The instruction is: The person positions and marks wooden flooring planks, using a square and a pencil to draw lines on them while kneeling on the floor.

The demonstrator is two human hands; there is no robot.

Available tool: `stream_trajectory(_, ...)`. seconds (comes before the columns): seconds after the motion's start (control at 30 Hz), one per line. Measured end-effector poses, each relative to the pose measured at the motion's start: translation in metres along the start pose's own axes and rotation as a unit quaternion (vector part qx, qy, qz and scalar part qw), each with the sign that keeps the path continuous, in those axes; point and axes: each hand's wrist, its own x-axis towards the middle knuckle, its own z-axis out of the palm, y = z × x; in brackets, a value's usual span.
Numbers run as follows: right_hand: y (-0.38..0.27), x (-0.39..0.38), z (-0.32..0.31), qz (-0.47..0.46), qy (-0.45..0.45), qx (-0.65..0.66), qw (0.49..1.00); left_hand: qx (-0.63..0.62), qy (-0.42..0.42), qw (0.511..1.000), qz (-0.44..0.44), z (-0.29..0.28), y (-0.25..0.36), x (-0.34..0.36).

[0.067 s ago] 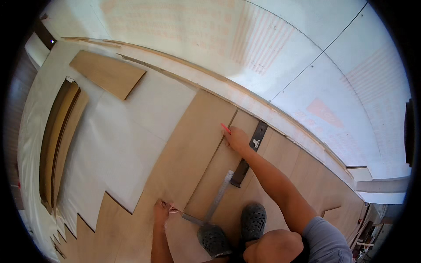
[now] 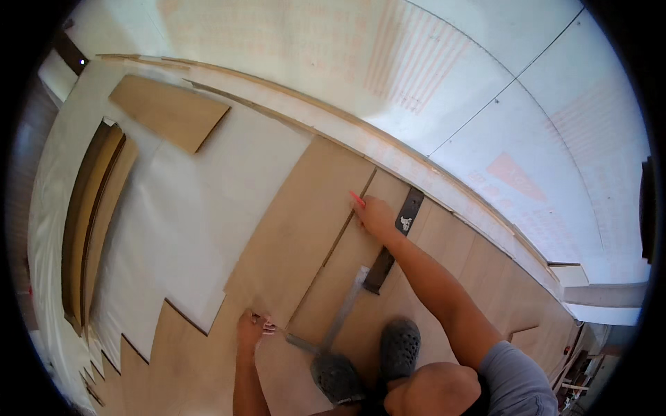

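Observation:
My right hand (image 2: 375,218) is closed on a thin red pen-like stick (image 2: 356,200), its kind unclear. It rests by the seam between a wide wood-look floor plank (image 2: 300,215) and a narrower board piece (image 2: 343,267). My left hand (image 2: 254,328) is low on the laid flooring, near the plank's lower end. Its fingers are curled, and what they pinch, if anything, is too small to make out. A metal square (image 2: 343,315) lies at the board piece's lower corner, close to my shoe. Under my right wrist is a dark flat metal bar (image 2: 383,267).
A stack of planks (image 2: 97,229) and a loose cut plank (image 2: 170,113) lie on white underlay sheeting (image 2: 177,215) to the left. Laid planks end in a stepped edge (image 2: 186,315). Along the far side runs a pale wall (image 2: 444,104). My dark clogs (image 2: 400,347) stand on the flooring.
The wide plank has shifted slightly away from me, and a small step shows at its lower left corner. My left hand has moved slightly left; my right hand stays almost still.

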Motion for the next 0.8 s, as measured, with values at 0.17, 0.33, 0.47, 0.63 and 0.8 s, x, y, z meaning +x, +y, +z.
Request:
stream_trajectory(0.17, -0.005, -0.008, 0.001, 0.029, -0.073, 0.061, 0.995, 0.099, 0.045, 0.993, -0.038, 0.005, 0.042, -0.015)
stream_trajectory(0.33, 0.004, -0.048, 0.015, -0.039, -0.204, 0.358, 0.911, 0.070, 0.099, 0.991, -0.055, 0.015, 0.030, -0.012)
stream_trajectory(0.47, -0.032, -0.079, -0.003, -0.098, -0.295, 0.255, 0.916, 0.081, 0.137, 0.985, -0.064, 0.013, 0.038, -0.017)
stream_trajectory(0.63, -0.039, -0.069, 0.009, -0.348, -0.280, 0.123, 0.886, 0.040, 0.149, 0.985, -0.076, 0.017, 0.038, -0.012)
stream_trajectory(0.8, -0.038, -0.052, 0.040, -0.438, -0.269, 0.086, 0.854, 0.040, 0.183, 0.981, -0.051, 0.005, 0.003, -0.004)
